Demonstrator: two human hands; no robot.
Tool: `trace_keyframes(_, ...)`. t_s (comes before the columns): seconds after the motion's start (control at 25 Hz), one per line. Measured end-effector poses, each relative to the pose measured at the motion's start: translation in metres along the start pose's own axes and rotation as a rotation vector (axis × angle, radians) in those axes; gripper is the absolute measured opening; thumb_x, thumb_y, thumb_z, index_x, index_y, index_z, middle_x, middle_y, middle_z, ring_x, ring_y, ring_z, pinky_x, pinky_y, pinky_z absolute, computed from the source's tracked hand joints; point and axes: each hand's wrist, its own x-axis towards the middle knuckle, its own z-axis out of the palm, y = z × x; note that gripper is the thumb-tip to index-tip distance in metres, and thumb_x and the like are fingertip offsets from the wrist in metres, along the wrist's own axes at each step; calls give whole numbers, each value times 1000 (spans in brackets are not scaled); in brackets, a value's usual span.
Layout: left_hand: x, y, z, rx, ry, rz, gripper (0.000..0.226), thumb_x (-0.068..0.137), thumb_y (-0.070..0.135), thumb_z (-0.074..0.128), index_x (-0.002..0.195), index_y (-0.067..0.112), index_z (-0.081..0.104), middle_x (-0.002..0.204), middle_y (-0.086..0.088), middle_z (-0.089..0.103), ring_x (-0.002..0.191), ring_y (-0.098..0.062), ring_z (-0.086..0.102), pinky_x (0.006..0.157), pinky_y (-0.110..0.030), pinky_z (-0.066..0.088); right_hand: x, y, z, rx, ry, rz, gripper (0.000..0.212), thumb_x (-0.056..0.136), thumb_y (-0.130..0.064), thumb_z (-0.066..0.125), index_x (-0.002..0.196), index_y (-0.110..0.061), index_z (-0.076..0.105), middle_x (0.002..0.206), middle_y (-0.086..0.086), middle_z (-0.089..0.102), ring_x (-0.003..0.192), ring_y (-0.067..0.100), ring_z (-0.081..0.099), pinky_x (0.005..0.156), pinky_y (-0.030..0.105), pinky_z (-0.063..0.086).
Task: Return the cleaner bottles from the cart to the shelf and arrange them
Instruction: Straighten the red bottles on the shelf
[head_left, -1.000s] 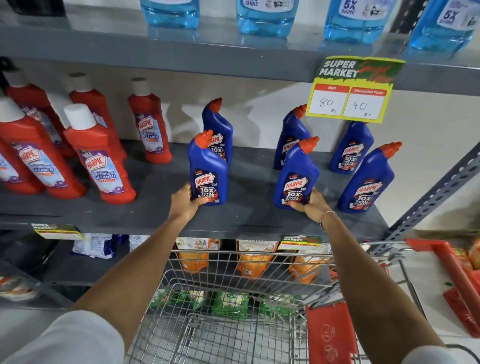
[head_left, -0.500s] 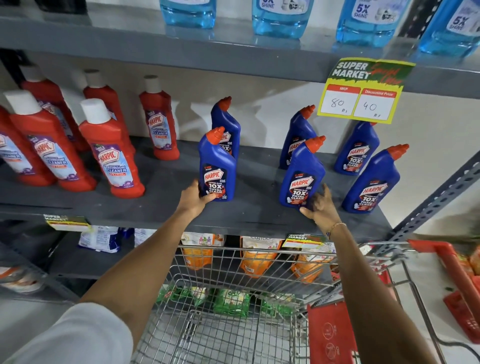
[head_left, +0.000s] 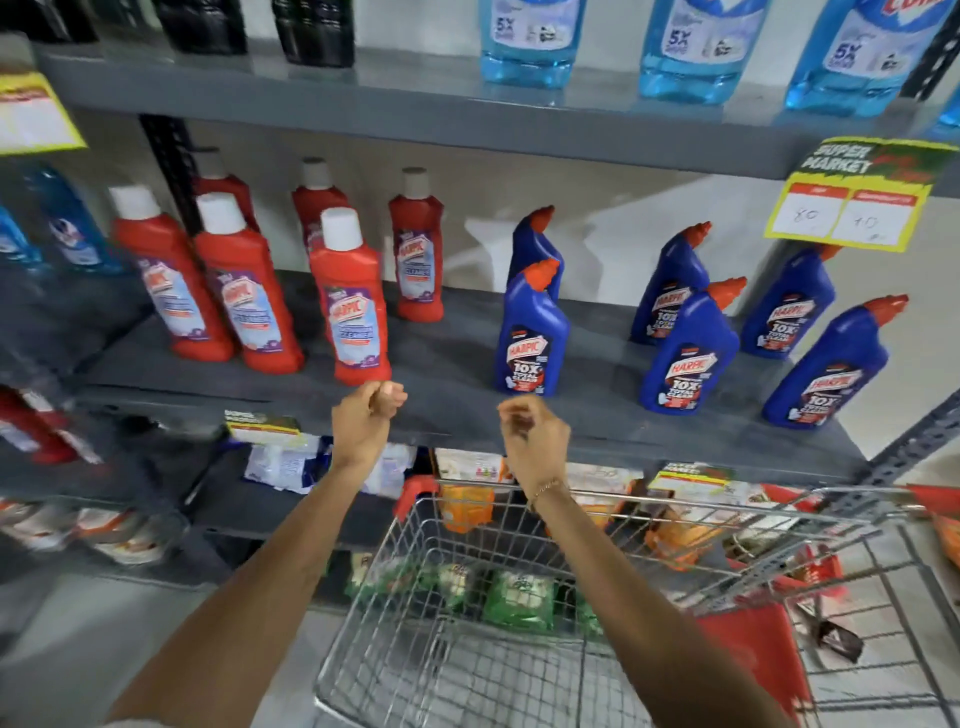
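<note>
Both hands are empty in front of the shelf's (head_left: 457, 415) front edge, the left hand (head_left: 363, 426) and right hand (head_left: 535, 441) each with fingers loosely curled together, clamped on nothing. The blue cleaner bottles (head_left: 532, 332) stand upright in two rows toward the shelf's right end, the nearest just beyond the right hand, and no bottle shows in the cart (head_left: 519, 623). They look like rigid, smooth plastic, probably weighty if full, so a grip round the broad body below the angled neck should hold best.
</note>
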Motion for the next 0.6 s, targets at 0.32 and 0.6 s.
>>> trace_keyframes(0.32,48,-22,-129,78,354,46,8,89,11,48,92,13,55,86,-6,57,67,6,52,67,-5,44,22,-69,120,-61,-107,-23,21,80,3,54,97,-3,63,99,13,70,89,22,66,80,17,49)
trace_keyframes(0.6,105,-60,-155,206,-64,-85,73,65,10,76,128,6,39,128,-16,56,120,-32,52,105,-43,41,36,-77,173,-96,-355,178,65,73,-8,73,128,-3,38,131,15,53,122,29,49,92,26,38)
